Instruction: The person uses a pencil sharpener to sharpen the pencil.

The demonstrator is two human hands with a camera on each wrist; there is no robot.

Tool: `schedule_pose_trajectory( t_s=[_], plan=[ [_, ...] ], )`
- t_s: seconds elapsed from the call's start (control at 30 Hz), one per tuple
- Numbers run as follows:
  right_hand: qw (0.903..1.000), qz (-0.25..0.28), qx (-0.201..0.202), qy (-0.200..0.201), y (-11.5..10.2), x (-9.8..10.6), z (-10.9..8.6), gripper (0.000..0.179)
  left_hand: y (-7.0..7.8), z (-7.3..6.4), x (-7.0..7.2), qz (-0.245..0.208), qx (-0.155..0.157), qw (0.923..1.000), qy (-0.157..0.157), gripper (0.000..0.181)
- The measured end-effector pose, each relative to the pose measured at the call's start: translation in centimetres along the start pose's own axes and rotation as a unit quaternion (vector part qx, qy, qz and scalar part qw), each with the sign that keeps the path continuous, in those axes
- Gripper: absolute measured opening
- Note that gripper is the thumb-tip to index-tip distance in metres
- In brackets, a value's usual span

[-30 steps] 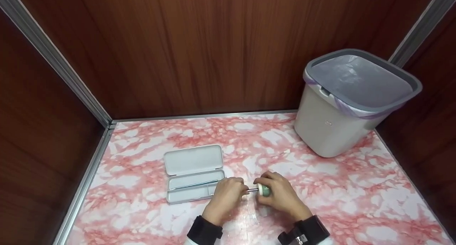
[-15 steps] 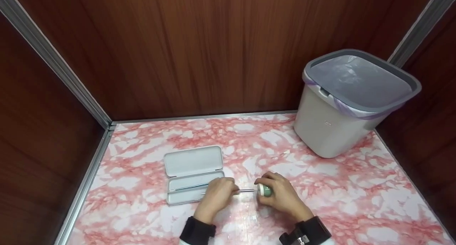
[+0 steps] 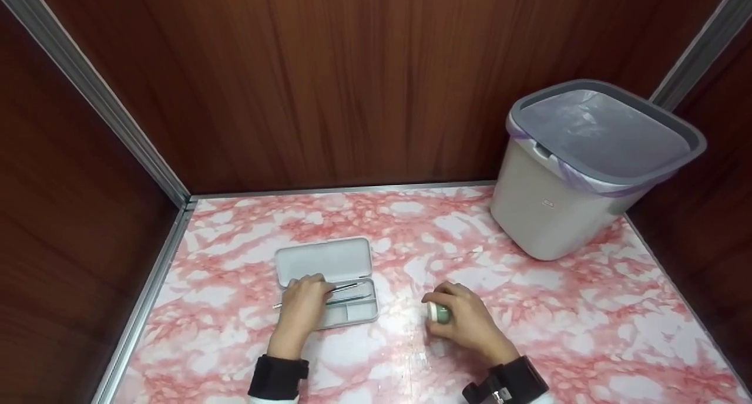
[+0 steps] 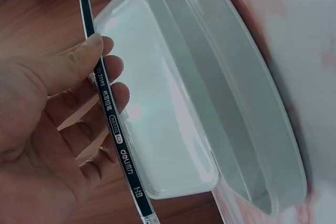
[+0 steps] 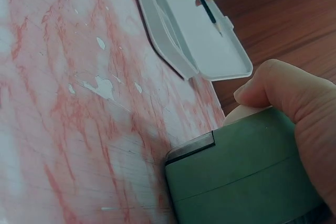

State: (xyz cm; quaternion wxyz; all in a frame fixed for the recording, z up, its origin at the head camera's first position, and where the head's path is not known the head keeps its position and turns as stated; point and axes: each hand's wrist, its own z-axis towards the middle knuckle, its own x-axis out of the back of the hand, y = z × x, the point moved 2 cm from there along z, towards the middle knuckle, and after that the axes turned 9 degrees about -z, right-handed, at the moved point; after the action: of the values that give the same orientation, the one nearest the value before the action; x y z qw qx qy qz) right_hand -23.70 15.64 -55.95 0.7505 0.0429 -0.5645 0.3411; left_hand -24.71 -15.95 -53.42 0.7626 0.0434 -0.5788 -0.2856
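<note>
In the left wrist view my left hand pinches a dark green pencil marked HB between thumb and fingers. The pencil's sharpened tip points away from the palm. Below that hand is a pale grey pencil case with its lid swung back; the hand covers the case's left part. A thin bluish line runs along the tray, and I cannot tell if it is a pencil or a divider. My right hand grips a green and white pencil sharpener on the tabletop, right of the case.
A grey bin with a liner stands at the back right. Brown wood-look panels wall the back and sides. The tabletop has a red and white marbled pattern.
The pencil has come out of the sharpener. My left hand has carried it left, over the pencil case. The right hand stays in place with the sharpener.
</note>
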Motion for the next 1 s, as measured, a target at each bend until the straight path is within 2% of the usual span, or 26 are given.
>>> schedule_pose_trajectory(
  t_s=[0.17,0.43,0.67,1.0],
  plan=[
    [1.0,0.0,-0.001,-0.003,0.1,-0.1,-0.1,0.037,-0.5,0.1,-0.4,-0.007,0.014,0.9999,-0.004,0.014],
    [1.0,0.006,0.004,0.003,0.1,-0.3,-0.1,0.038,-1.1,0.8,-2.3,-0.012,0.035,0.9984,-0.043,0.015],
    [0.9999,0.006,0.007,0.008,0.2,-0.2,-0.1,0.038,-1.6,1.5,-2.8,-0.034,0.038,0.9978,-0.043,0.022],
    [1.0,0.007,-0.005,0.001,0.1,0.0,-0.2,0.038,-1.7,1.7,-3.2,-0.029,0.035,0.9978,-0.049,0.022]
  ],
)
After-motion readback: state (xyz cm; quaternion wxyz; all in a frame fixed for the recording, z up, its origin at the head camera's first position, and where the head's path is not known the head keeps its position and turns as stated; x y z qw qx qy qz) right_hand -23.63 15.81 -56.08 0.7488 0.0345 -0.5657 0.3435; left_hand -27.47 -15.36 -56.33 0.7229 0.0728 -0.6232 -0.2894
